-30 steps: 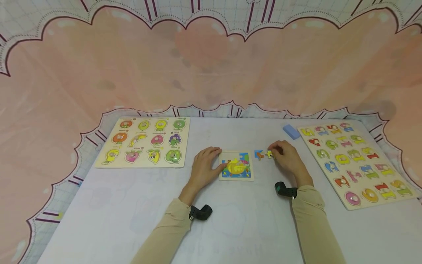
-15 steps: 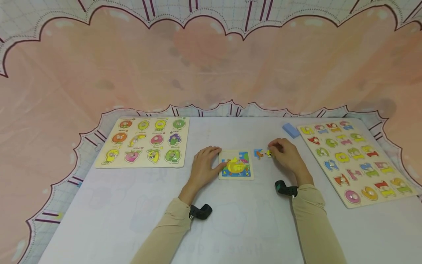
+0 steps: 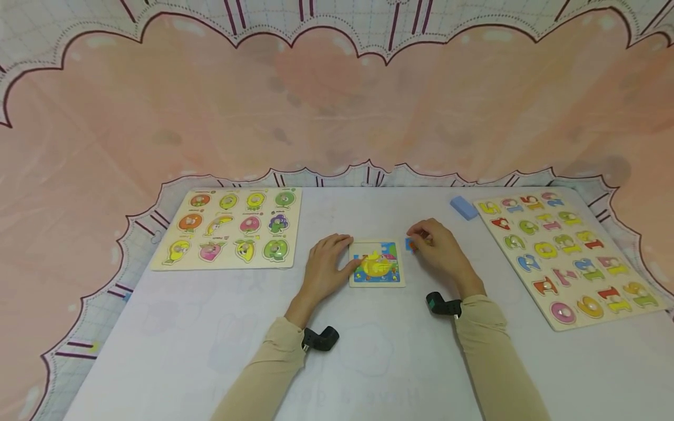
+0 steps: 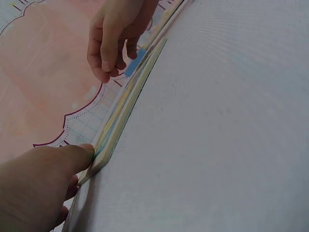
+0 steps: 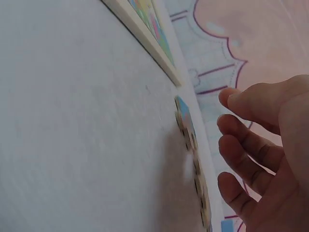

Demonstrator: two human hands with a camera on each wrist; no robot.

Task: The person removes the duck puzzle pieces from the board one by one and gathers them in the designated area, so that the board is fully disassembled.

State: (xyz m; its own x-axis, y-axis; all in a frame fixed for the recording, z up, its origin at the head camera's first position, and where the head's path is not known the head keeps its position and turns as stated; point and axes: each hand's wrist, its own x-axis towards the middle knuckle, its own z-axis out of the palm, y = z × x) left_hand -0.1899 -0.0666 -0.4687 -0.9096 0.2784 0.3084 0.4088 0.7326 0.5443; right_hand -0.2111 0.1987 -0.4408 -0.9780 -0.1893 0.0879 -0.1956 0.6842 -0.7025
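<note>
In the head view a small wooden jigsaw board [image 3: 378, 285] with a yellow duck picture [image 3: 376, 266] lies mid-table, bare wood showing at its upper left. My left hand [image 3: 327, 266] holds the board's left side, thumb over the frame and index finger at the upper corner. The left wrist view shows that thumb [image 4: 79, 157] at the board's end. My right hand [image 3: 436, 248] hovers right of the board, fingers loosely bent, nothing visible between them in the right wrist view. Below it, loose jigsaw pieces [image 5: 186, 118] lie in a row; the hand mostly hides them from the head.
A fruit peg puzzle [image 3: 226, 228] lies at the left, a number peg puzzle [image 3: 571, 263] at the right. A blue block [image 3: 463, 208] sits beside the number puzzle's upper left corner. Patterned cloth [image 3: 337, 111] rises behind the white table [image 3: 368, 380].
My right hand has moved left from the yellow piece and now hangs over the loose pieces, covering most of them. The left hand and the board have stayed in place.
</note>
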